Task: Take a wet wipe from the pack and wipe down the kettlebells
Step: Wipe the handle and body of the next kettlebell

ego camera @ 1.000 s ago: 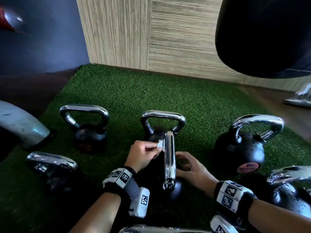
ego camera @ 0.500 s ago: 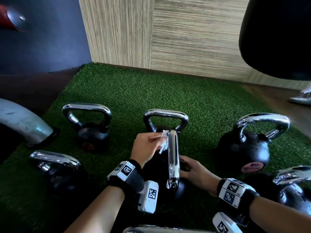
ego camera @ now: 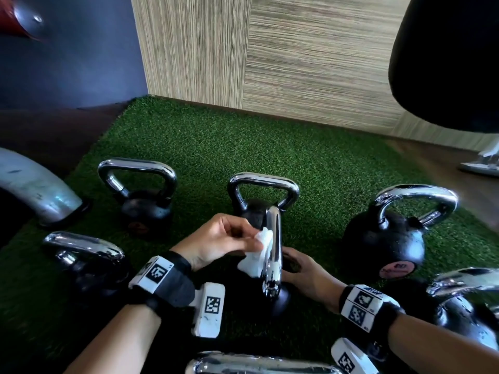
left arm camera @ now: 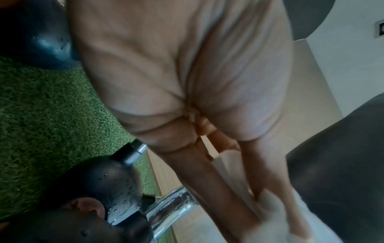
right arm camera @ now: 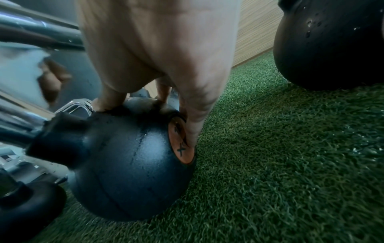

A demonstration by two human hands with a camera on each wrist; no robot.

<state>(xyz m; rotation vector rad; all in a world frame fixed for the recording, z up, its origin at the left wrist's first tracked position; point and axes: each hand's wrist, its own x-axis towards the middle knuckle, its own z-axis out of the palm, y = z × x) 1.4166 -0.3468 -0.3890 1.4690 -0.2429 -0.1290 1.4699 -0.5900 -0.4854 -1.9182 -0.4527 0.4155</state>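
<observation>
I had the wet wipe pinched in the curled fingers of my left hand and pressed against the left side of the chrome handle of the kettlebell in front of me, which lay tipped on the green turf with its handle running toward me. My right hand steadied the black ball, fingers curved round it, one lying against the orange end cap. To do this step well, I judged I should wrap the wipe round the bar rather than dab one face, draw it along the whole length and into the bends where the chrome meets the black horns, and keep the right hand firm so the ball could not roll. Beads of water showed on the ball, so the wipe would likely need turning to a fresh side. Room was tight: another kettlebell's handle stood just behind mine, a bigger bell sat to the right, and one lay near my left wrist. The open turf lay farther back, toward the wood-grain wall.
</observation>
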